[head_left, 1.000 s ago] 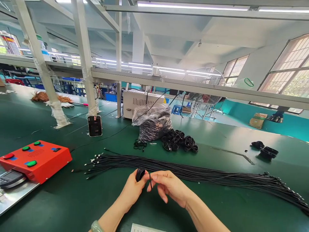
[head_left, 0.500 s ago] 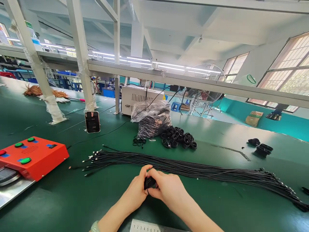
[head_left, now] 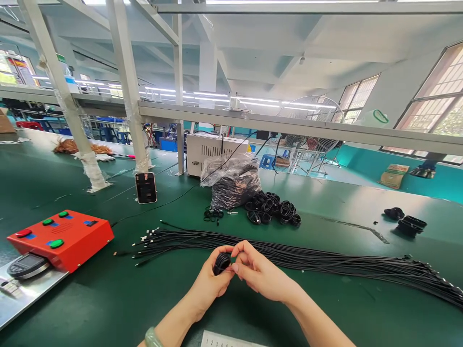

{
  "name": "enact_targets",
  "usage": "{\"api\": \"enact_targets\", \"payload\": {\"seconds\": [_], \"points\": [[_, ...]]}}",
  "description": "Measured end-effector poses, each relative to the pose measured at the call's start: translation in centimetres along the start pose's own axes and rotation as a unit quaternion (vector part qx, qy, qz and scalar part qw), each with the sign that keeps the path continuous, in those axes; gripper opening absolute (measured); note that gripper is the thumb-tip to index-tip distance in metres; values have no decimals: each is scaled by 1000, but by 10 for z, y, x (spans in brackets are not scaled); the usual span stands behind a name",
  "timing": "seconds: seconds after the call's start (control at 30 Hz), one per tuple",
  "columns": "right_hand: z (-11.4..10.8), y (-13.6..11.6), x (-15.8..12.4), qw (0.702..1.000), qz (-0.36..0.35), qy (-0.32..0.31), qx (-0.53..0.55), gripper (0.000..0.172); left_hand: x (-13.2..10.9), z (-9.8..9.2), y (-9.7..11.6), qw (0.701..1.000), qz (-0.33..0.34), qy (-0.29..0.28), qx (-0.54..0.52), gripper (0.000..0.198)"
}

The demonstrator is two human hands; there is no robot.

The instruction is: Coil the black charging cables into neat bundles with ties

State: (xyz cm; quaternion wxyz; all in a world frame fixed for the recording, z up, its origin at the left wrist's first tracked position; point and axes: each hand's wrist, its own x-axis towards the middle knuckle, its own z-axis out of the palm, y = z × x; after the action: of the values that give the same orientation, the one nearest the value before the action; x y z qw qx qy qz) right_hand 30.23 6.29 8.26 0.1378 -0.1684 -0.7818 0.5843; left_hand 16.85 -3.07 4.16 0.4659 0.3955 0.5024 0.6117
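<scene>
Holding a small coil (head_left: 222,263) of black cable, the left hand (head_left: 208,284) in the head view curls its fingers and thumb around it, over the tabletop (head_left: 108,299). The right hand (head_left: 258,274) is bent close beside it, thumb and forefinger narrowed together at the coil's right side — whether they pinch anything, I cannot tell. A green bracelet (head_left: 152,337) circles the left wrist.

Just beyond both hands, a long bundle of black cables (head_left: 289,255) lies crosswise, reaching farther to their right than to their left. Farther off, a little right of the hands, a pile of black coils (head_left: 273,208) sits next to a clear plastic bag (head_left: 233,190) with dark contents. Small black rings (head_left: 213,214) lie before the bag.

Well to the left of the hands is a red box (head_left: 81,243) with green and red buttons; beyond it — a phone (head_left: 146,188) standing upright. Nearer than the hands, a ruler (head_left: 227,341) shows partly.
</scene>
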Motion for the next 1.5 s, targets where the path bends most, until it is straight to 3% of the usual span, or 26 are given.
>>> {"api": "enact_targets", "payload": {"seconds": [0.2,0.33,0.5,0.67,0.73,0.87,0.97,1.17,1.33,1.5], "points": [[-1,10,7,998,-2,-25,63,19,-5,-4,12,999,-32,-23,1,59],[9,18,10,991,36,-21,130,10,-10,-8,18,993,-81,-72,42,77],[20,31,12,936,122,14,329,17,-10,-12,19,991,-99,-91,27,90],[12,40,14,914,143,57,374,21,-5,-19,8,987,-104,-100,-67,99],[7,40,15,912,138,90,376,24,-3,-23,3,980,-117,-102,-122,87],[4,28,13,924,127,107,345,26,-1,-27,-1,954,-160,-127,-218,32],[5,15,10,957,111,113,245,36,-2,-27,5,946,-169,-152,-232,27],[-1,6,5,978,84,107,157,41,-9,-26,18,964,-135,-157,-168,50],[-2,9,5,974,88,95,187,46,-10,-18,17,981,-103,-135,-91,64],[3,12,6,966,82,106,222,53,-8,-16,11,982,-92,-122,-109,96]]}}
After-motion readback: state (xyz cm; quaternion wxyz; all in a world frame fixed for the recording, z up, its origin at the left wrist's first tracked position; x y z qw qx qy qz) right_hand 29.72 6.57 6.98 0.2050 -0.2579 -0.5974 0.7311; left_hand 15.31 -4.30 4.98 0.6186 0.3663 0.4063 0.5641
